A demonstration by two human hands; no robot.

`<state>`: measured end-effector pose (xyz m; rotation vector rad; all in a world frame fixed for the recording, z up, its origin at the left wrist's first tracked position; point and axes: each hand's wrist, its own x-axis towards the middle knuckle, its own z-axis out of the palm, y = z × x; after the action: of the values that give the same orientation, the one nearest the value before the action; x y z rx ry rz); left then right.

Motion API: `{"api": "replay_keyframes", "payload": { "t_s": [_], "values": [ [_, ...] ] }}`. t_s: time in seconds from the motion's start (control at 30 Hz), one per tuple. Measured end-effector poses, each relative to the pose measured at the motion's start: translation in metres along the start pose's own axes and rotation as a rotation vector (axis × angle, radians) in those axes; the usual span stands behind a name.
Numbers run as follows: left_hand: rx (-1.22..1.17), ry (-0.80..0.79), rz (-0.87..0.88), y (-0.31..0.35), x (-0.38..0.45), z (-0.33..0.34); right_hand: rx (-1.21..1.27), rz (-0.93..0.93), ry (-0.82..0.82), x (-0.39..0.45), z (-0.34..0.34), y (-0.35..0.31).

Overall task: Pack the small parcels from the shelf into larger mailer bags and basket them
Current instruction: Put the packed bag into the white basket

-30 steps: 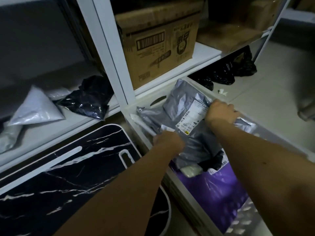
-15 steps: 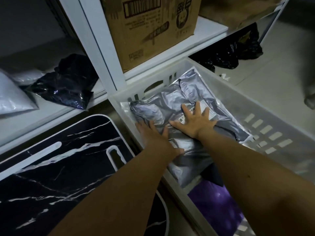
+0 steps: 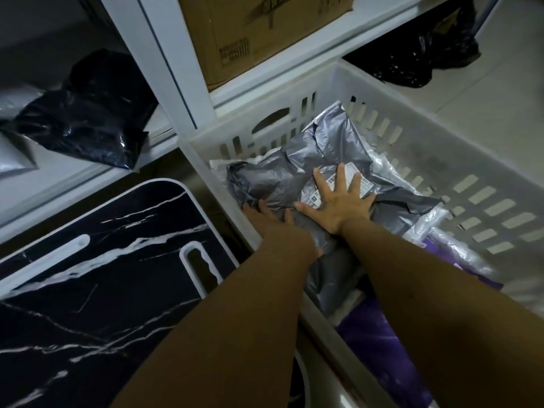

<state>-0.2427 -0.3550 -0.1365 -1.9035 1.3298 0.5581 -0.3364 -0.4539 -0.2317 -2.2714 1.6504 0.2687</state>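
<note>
A grey mailer bag [image 3: 297,169] with a white shipping label lies inside the white slotted basket [image 3: 459,160]. My right hand [image 3: 338,201] presses flat on its label with fingers spread. My left hand [image 3: 270,219] lies flat on the bag's near left end, close to the basket wall. Under the grey bag are a purple mailer [image 3: 379,343] and a clear plastic bag [image 3: 435,219]. On the shelf at the left sit a black parcel [image 3: 88,116] and a pale grey parcel [image 3: 11,160], the latter cut off by the frame edge.
A cardboard box [image 3: 259,33] stands on the white shelf [image 3: 294,69] behind the basket. Black bags [image 3: 421,54] lie on the floor at the back right. A black marble-pattern board [image 3: 97,278] with a white rim lies at the lower left.
A second ago both hands gripped the grey mailer above the basket. It now lies in the basket and both hands press flat on it. The view has moved closer and lower.
</note>
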Motion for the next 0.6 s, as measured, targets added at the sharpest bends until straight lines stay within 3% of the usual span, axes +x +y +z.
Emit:
{"api": "replay_keyframes", "payload": {
  "t_s": [0.37,0.6],
  "values": [
    [0.027,0.034,-0.014,0.003,0.003,-0.003,-0.050,0.012,0.022,-0.006,-0.006,-0.002],
    [0.008,0.339,0.056,0.004,-0.022,-0.007,-0.166,0.032,0.137,-0.033,-0.022,-0.017]
  ]
}}
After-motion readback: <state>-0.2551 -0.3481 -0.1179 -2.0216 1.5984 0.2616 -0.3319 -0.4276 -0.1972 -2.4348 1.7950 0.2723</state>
